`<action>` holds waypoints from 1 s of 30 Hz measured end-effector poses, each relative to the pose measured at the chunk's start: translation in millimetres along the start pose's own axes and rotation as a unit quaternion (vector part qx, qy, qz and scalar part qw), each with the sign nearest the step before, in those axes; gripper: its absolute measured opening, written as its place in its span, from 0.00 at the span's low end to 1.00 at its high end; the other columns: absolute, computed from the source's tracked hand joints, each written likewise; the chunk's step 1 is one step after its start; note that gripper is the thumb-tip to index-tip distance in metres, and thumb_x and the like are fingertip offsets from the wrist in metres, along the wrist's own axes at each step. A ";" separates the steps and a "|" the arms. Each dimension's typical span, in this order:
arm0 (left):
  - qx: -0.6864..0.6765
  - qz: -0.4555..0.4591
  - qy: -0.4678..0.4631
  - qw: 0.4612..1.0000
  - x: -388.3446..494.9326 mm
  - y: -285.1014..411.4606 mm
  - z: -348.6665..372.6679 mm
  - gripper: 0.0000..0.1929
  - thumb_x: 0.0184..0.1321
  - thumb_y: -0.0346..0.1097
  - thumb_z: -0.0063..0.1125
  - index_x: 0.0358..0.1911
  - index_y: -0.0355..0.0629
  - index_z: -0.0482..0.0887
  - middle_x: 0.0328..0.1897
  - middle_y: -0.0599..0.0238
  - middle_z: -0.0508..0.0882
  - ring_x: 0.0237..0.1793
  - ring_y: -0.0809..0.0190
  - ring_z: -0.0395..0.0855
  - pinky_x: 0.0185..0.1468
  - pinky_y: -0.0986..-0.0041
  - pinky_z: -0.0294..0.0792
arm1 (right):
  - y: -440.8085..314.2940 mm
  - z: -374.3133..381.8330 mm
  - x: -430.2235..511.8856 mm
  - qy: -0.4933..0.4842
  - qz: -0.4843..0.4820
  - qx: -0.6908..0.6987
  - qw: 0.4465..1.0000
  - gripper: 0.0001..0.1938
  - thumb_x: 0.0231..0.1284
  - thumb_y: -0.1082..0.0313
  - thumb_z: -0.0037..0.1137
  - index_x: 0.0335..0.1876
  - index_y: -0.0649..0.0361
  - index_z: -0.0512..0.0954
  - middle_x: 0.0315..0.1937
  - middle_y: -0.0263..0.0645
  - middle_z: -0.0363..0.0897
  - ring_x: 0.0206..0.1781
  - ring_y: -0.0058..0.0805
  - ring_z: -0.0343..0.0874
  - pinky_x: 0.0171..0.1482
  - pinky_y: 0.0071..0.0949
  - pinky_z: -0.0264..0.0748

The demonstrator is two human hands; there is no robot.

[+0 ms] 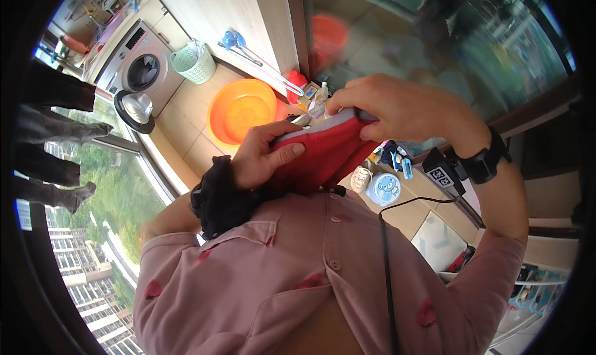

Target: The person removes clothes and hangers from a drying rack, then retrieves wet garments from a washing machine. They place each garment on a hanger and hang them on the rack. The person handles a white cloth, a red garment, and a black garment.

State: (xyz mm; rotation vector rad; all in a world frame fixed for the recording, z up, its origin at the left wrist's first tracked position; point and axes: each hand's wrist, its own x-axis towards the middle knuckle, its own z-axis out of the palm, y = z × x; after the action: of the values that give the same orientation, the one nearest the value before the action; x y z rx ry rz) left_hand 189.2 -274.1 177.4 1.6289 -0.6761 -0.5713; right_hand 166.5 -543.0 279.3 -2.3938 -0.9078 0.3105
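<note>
Both my hands hold a red cloth garment (321, 154) with a grey band along its upper edge, raised in front of my chest. My left hand (267, 154) grips the near-left end of the band, its thumb lying on the red cloth. At the other end, my right hand (386, 108) pinches the band between thumb and fingers. A black cloth (223, 196) drapes over my left wrist and forearm. The garment's lower part bunches against my pink shirt (298, 262), so its full shape is hidden.
An orange basin (242, 112) and a green laundry basket (195, 64) stand on the tiled floor near a washing machine (142, 71). Bottles (296, 85) line the glass door (419, 43). Dark clothes (65, 126) hang at left by the window. A cable (385, 262) runs down from my right wrist.
</note>
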 end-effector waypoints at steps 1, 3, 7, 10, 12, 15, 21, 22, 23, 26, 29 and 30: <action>0.022 -0.004 0.028 0.999 -4.4 0.4 -1.3 0.20 0.62 0.41 0.68 0.49 0.34 0.79 0.40 0.64 0.82 0.42 0.69 0.78 0.47 0.74 0.71 | 4.7 0.9 -1.6 -0.008 0.033 -0.021 0.999 0.12 0.46 0.78 0.54 0.40 0.68 0.77 0.34 0.51 0.81 0.42 0.48 0.80 0.46 0.40 0.74; 0.063 0.001 0.090 0.994 -13.1 1.8 -6.4 0.17 0.59 0.36 0.70 0.45 0.36 0.78 0.37 0.67 0.80 0.40 0.69 0.77 0.47 0.74 0.71 | 17.5 -1.9 -1.5 -0.065 0.107 -0.049 0.991 0.12 0.46 0.76 0.56 0.39 0.67 0.77 0.35 0.51 0.80 0.41 0.47 0.79 0.46 0.39 0.74; 0.064 0.034 0.142 0.987 -30.8 4.8 -20.5 0.18 0.57 0.32 0.70 0.45 0.39 0.73 0.39 0.68 0.78 0.42 0.70 0.75 0.50 0.75 0.70 | 47.2 -13.4 9.2 -0.007 0.133 -0.068 0.989 0.13 0.49 0.74 0.58 0.43 0.63 0.78 0.31 0.42 0.77 0.37 0.35 0.77 0.44 0.33 0.73; 0.023 0.041 0.107 0.993 -40.4 8.6 -31.2 0.18 0.58 0.31 0.69 0.47 0.41 0.73 0.43 0.69 0.78 0.47 0.70 0.75 0.53 0.74 0.70 | 60.1 -21.1 14.9 0.064 0.037 0.143 0.987 0.16 0.49 0.76 0.58 0.47 0.61 0.81 0.40 0.33 0.82 0.44 0.22 0.78 0.51 0.25 0.74; 0.023 0.019 0.101 0.994 -44.4 13.4 -35.7 0.16 0.57 0.30 0.70 0.44 0.40 0.76 0.42 0.68 0.79 0.46 0.69 0.76 0.53 0.73 0.71 | 62.0 -27.5 18.8 0.080 0.007 0.193 0.978 0.18 0.49 0.76 0.58 0.50 0.60 0.81 0.43 0.31 0.83 0.47 0.21 0.79 0.54 0.23 0.75; 0.112 -0.034 0.100 0.988 -48.3 23.2 -38.8 0.10 0.56 0.28 0.70 0.37 0.40 0.80 0.44 0.67 0.80 0.46 0.66 0.78 0.54 0.71 0.71 | 60.4 -41.0 21.4 0.079 -0.010 0.190 0.979 0.20 0.50 0.75 0.57 0.52 0.57 0.82 0.44 0.33 0.83 0.49 0.24 0.81 0.56 0.23 0.76; 0.147 0.100 0.184 0.967 -59.7 29.4 -38.4 0.09 0.54 0.29 0.73 0.34 0.36 0.84 0.40 0.65 0.83 0.42 0.62 0.81 0.52 0.70 0.71 | 74.6 -65.7 19.6 0.120 0.000 0.131 0.984 0.23 0.50 0.83 0.52 0.55 0.62 0.81 0.49 0.32 0.83 0.53 0.20 0.79 0.60 0.20 0.73; 0.105 0.096 0.153 0.978 -61.8 28.5 -41.7 0.10 0.53 0.30 0.73 0.35 0.36 0.84 0.37 0.66 0.83 0.41 0.63 0.81 0.51 0.70 0.70 | 79.0 -68.4 18.1 0.137 0.006 0.128 0.982 0.22 0.50 0.83 0.51 0.54 0.62 0.81 0.49 0.32 0.83 0.53 0.20 0.79 0.60 0.20 0.73; 0.038 0.122 0.116 0.985 -63.5 26.3 -45.5 0.11 0.53 0.30 0.73 0.35 0.35 0.84 0.35 0.66 0.83 0.40 0.63 0.81 0.50 0.71 0.70 | 82.4 -70.6 14.6 0.155 0.009 0.118 0.981 0.22 0.51 0.83 0.50 0.54 0.63 0.81 0.49 0.32 0.83 0.54 0.20 0.79 0.61 0.21 0.73; 0.240 0.191 0.023 0.952 -65.3 18.3 -55.9 0.09 0.54 0.32 0.72 0.28 0.39 0.81 0.31 0.62 0.80 0.37 0.56 0.77 0.45 0.65 0.68 | 86.9 -74.6 2.5 0.137 0.000 0.187 0.973 0.18 0.53 0.82 0.50 0.50 0.63 0.81 0.48 0.32 0.83 0.54 0.21 0.79 0.62 0.22 0.72; 0.101 0.252 -0.070 0.960 -65.8 15.2 -59.3 0.11 0.57 0.38 0.68 0.23 0.42 0.81 0.33 0.59 0.81 0.38 0.52 0.76 0.44 0.60 0.66 | 80.7 -70.6 -16.3 0.102 -0.055 0.296 0.948 0.14 0.57 0.79 0.57 0.49 0.62 0.81 0.47 0.33 0.84 0.54 0.24 0.80 0.61 0.29 0.75; 0.058 0.255 -0.072 0.963 -66.6 15.7 -56.7 0.08 0.56 0.36 0.68 0.25 0.44 0.83 0.33 0.60 0.82 0.38 0.52 0.76 0.43 0.61 0.66 | 76.0 -66.5 -27.0 0.121 -0.010 0.353 0.928 0.12 0.58 0.77 0.61 0.48 0.62 0.82 0.46 0.34 0.85 0.52 0.24 0.81 0.60 0.30 0.76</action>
State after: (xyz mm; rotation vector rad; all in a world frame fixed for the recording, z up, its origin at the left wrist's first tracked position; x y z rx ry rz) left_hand 179.7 -189.2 201.6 1.4478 -1.2085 -0.2756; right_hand 213.6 -635.7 290.7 -1.7045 -0.5724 0.2673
